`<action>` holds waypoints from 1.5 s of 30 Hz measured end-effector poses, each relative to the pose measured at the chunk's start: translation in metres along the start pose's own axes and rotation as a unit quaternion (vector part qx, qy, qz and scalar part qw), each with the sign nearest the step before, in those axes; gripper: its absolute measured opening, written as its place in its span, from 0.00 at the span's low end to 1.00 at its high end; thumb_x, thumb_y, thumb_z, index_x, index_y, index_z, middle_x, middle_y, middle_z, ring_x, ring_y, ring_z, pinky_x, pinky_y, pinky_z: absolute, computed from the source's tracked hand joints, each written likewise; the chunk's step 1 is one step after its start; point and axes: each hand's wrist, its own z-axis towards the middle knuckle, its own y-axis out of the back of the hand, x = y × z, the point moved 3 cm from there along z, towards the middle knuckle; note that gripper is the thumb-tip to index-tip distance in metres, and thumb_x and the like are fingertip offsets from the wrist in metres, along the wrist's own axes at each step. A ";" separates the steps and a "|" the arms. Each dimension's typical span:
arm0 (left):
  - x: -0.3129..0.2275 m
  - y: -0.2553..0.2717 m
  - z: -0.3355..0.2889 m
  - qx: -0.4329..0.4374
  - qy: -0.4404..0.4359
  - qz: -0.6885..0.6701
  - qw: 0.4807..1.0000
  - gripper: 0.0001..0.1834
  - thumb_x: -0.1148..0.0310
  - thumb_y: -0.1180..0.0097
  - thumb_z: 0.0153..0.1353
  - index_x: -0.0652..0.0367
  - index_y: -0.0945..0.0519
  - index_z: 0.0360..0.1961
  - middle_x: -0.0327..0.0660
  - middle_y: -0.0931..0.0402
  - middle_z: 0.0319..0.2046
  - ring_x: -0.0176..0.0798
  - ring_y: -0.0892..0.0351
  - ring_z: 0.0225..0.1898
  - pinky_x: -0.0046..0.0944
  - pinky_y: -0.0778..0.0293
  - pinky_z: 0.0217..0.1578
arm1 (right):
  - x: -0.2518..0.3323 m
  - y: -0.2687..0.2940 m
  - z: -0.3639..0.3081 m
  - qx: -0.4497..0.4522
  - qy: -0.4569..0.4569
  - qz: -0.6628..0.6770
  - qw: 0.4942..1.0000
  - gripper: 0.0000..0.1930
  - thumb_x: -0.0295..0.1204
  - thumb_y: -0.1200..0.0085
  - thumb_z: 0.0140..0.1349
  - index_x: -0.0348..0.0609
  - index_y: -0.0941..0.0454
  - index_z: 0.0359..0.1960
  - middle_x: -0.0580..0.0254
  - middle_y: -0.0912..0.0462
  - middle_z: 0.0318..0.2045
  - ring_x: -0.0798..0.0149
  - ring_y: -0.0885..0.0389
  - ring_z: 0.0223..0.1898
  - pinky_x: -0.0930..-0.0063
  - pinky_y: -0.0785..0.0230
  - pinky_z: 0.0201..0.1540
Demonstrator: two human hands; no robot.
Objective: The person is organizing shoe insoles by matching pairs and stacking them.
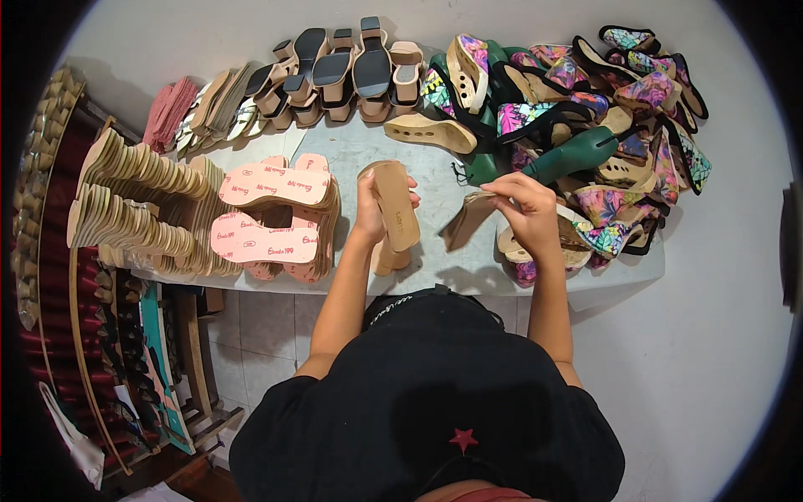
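Observation:
My left hand (369, 209) is closed round the edge of a tan shoe insole (395, 207), which stands tilted above the table with its printed face toward me. Partly hidden under it, more tan sole pieces (388, 259) lie at the table's front edge. To the right, my right hand (527, 207) pinches the top of a thin brown insole (468, 221) that hangs down, somewhat blurred; whether it is one layer or several I cannot tell. Just left of my left hand, pink printed sole pieces (272, 186) rest in stacks.
Cream soles (142, 180) stand in rows at the left. Along the back are black-soled heeled sandals (335, 71) and pink stacked pieces (171, 113). Flowered wedge shoes (623, 167) and green shoe lasts (573, 155) heap up at the right. A wooden rack (196, 360) stands below left.

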 end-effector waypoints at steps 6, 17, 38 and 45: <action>-0.003 -0.027 -0.010 0.103 -0.063 0.045 0.992 0.30 0.48 0.73 0.60 0.64 0.34 0.47 0.49 0.28 0.37 0.41 0.26 0.39 0.40 0.29 0.43 | 0.009 -0.022 0.004 0.049 0.004 0.051 0.997 0.12 0.19 0.41 0.43 0.40 0.19 0.33 0.58 0.20 0.26 0.63 0.26 0.26 0.75 0.34 0.33; -0.027 -0.081 -0.040 0.216 -0.105 0.134 0.962 0.40 0.38 0.59 0.49 0.62 0.42 0.51 0.43 0.38 0.44 0.35 0.38 0.49 0.34 0.43 0.50 | 0.040 -0.041 0.000 -0.100 0.212 -0.095 0.967 0.17 0.19 0.39 0.38 0.44 0.21 0.34 0.65 0.23 0.25 0.62 0.29 0.26 0.71 0.35 0.28; -0.036 -0.084 -0.040 0.214 -0.221 0.329 0.893 0.39 0.37 0.60 0.49 0.65 0.37 0.46 0.45 0.37 0.41 0.41 0.37 0.44 0.38 0.43 0.48 | 0.043 -0.042 -0.001 -0.103 0.119 -0.058 0.986 0.12 0.18 0.42 0.40 0.44 0.27 0.28 0.65 0.26 0.22 0.60 0.29 0.27 0.70 0.39 0.32; -0.035 -0.084 -0.039 0.201 -0.252 0.359 0.876 0.38 0.37 0.62 0.50 0.64 0.35 0.44 0.48 0.37 0.40 0.45 0.38 0.43 0.40 0.43 0.47 | 0.039 -0.044 -0.003 -0.107 0.148 -0.072 0.981 0.12 0.18 0.41 0.40 0.44 0.27 0.27 0.67 0.26 0.23 0.60 0.30 0.26 0.70 0.40 0.31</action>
